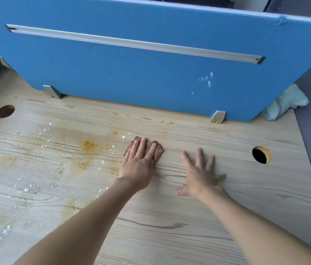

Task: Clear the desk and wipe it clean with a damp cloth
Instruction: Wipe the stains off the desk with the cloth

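The brown cloth [158, 151] lay bunched flat on the wood-grain worktop [189, 217], near its middle and a little toward the back. The left hand [138, 165] pressed down on it with straight fingers held close together, covering most of it, so that only its far and right edges showed. The right hand [201, 175] rested just to the right, apart from the cloth, palm down on the bare wood, with fingers spread wide, thumb out to the side and nothing in it.

To the left of the cloth the surface carried orange-brown stains [88, 145] and scattered white crumbs [42, 131], reaching to the left edge and the near left corner. To the right of the hands the wood looked unmarked.

A round cable hole [5, 111] sat at the far left and another [260, 154] at the right. Behind them stood a blue partition [131, 69] on two metal brackets [217, 116], with a metal rail [131, 43] across it and white specks [207, 80] on its right part. A pale green cloth [284, 102] lay crumpled at the partition's right end.
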A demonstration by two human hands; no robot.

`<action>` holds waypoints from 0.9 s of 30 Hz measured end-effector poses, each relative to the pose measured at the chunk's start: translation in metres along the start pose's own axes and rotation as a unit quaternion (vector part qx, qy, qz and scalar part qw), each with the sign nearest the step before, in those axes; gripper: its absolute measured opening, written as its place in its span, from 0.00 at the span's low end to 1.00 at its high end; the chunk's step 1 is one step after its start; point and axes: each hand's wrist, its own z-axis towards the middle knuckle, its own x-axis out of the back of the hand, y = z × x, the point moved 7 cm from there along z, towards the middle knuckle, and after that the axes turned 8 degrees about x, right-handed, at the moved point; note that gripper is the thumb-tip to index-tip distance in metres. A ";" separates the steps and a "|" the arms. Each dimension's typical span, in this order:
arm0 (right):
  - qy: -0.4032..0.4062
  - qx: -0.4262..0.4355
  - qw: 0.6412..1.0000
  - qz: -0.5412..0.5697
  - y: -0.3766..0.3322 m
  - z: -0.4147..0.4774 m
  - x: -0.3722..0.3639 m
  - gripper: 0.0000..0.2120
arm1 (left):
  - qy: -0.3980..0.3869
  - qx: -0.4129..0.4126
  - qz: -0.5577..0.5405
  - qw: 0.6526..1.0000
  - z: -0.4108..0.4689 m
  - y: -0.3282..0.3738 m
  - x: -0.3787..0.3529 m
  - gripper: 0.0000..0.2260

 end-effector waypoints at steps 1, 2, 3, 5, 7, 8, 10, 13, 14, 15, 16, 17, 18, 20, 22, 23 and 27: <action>0.000 -0.001 1.000 -0.002 0.000 0.000 0.000 0.63 | -0.001 0.013 0.000 1.000 0.002 0.004 -0.001 0.25; -0.002 -0.002 1.000 0.000 0.000 0.001 0.001 0.64 | -0.005 0.013 0.005 1.000 0.001 0.009 -0.002 0.26; -0.004 -0.003 1.000 0.007 0.000 0.001 0.001 0.64 | -0.010 0.000 0.012 1.000 -0.004 0.015 -0.004 0.26; -0.005 0.000 1.000 0.015 -0.001 0.002 0.001 0.64 | -0.011 -0.041 0.030 0.999 -0.013 0.021 -0.008 0.27; -0.006 -0.002 1.000 0.014 -0.001 0.003 0.001 0.64 | -0.003 -0.058 0.023 0.998 -0.010 0.017 -0.006 0.25; -0.008 -0.002 1.000 0.013 -0.001 0.003 0.001 0.64 | 0.001 -0.054 0.012 0.998 -0.004 0.015 -0.003 0.25; -0.012 -0.002 1.000 0.015 -0.001 0.004 -0.001 0.64 | 0.003 -0.018 0.001 1.000 0.010 0.012 0.002 0.25; -0.016 -0.002 1.000 0.015 0.000 0.004 -0.001 0.64 | -0.012 0.013 0.009 1.000 0.016 0.023 0.000 0.26; -0.017 -0.001 1.000 0.017 0.000 0.005 -0.001 0.64 | -0.015 -0.004 0.020 1.000 0.013 0.027 -0.003 0.26; -0.017 -0.001 1.000 0.019 -0.001 0.005 -0.001 0.64 | -0.016 -0.029 0.032 0.999 0.009 0.030 -0.004 0.26; -0.018 -0.001 1.000 0.021 -0.001 0.005 -0.001 0.64 | -0.017 -0.050 0.039 0.998 0.007 0.029 -0.004 0.26; -0.020 -0.001 1.000 0.021 -0.001 0.005 0.000 0.65 | -0.016 -0.062 0.037 0.997 0.008 0.026 -0.004 0.26; -0.020 -0.001 1.000 0.021 -0.001 0.005 0.000 0.65 | -0.015 -0.065 0.030 0.997 0.012 0.024 -0.002 0.25; -0.024 0.000 1.000 0.021 -0.001 0.006 -0.001 0.65 | -0.015 -0.041 0.019 0.999 0.021 0.023 0.002 0.25; -0.019 -0.001 1.000 0.020 -0.001 0.006 0.000 0.65 | -0.015 -0.010 0.016 1.000 0.027 0.030 0.003 0.26; -0.019 -0.002 1.000 0.017 0.000 0.005 0.000 0.65 | -0.016 -0.009 0.021 1.000 0.025 0.035 0.001 0.26; -0.018 -0.002 1.000 0.021 -0.001 0.006 -0.001 0.64 | -0.012 -0.073 0.034 0.997 0.020 0.039 -0.001 0.26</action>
